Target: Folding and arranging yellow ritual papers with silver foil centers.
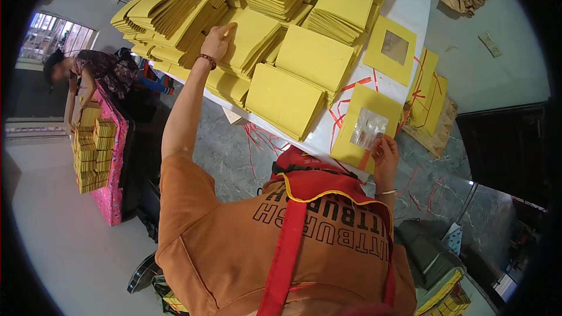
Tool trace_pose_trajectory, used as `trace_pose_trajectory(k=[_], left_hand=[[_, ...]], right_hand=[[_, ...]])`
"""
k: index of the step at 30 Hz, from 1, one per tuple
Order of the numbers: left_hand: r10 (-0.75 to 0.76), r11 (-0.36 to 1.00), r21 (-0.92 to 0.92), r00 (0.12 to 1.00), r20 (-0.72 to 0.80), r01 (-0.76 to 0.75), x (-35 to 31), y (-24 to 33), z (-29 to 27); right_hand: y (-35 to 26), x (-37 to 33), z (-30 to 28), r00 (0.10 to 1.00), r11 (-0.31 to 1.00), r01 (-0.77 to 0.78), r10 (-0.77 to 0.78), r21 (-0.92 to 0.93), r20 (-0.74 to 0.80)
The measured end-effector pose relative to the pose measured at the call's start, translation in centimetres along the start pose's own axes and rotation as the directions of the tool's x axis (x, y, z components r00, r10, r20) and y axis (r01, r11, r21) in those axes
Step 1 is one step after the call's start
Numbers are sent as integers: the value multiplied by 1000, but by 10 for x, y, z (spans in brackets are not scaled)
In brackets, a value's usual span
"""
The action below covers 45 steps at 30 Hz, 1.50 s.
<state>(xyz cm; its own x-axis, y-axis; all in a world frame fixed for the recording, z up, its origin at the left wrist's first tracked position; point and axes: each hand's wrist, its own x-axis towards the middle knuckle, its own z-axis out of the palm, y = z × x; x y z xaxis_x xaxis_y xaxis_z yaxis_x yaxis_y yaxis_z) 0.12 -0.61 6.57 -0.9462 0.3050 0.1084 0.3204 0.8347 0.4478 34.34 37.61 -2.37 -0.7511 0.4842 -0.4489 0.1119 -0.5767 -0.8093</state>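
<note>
My left hand reaches forward onto a stack of folded yellow paper pieces. Its index finger is stretched out on the top piece, and nothing shows in its grasp. Close to my body on the right, my right hand has its fingers curled and pinched at the edge of a yellow paper piece with a clear window. An orange-red strip lies by those fingers. Just beyond is another windowed yellow piece, lying flat.
More yellow stacks crowd the white table, with red ties between them. Tied yellow bundles stand on a board at right. At left, a person bends over bundles on a pink-covered table.
</note>
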Motion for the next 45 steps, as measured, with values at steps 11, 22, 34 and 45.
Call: trace_pose_trajectory(k=[11, 22, 34, 45], left_hand=[[-356, 510, -540, 736, 576, 669, -13, 8, -23], [-289, 525, -554, 748, 598, 646, -1, -13, -10], [-209, 191, -767, 789, 577, 612, 15, -29, 1], [-401, 457, -651, 793, 457, 606, 7, 7, -21]], right_hand=[[13, 3, 3, 1000, 999, -22, 22, 48, -5], [17, 0, 4, 999, 995, -34, 32, 92, 26], [8, -2, 6, 997, 994, -71, 71, 84, 2], [8, 5, 7, 996, 996, -87, 86, 12, 40]])
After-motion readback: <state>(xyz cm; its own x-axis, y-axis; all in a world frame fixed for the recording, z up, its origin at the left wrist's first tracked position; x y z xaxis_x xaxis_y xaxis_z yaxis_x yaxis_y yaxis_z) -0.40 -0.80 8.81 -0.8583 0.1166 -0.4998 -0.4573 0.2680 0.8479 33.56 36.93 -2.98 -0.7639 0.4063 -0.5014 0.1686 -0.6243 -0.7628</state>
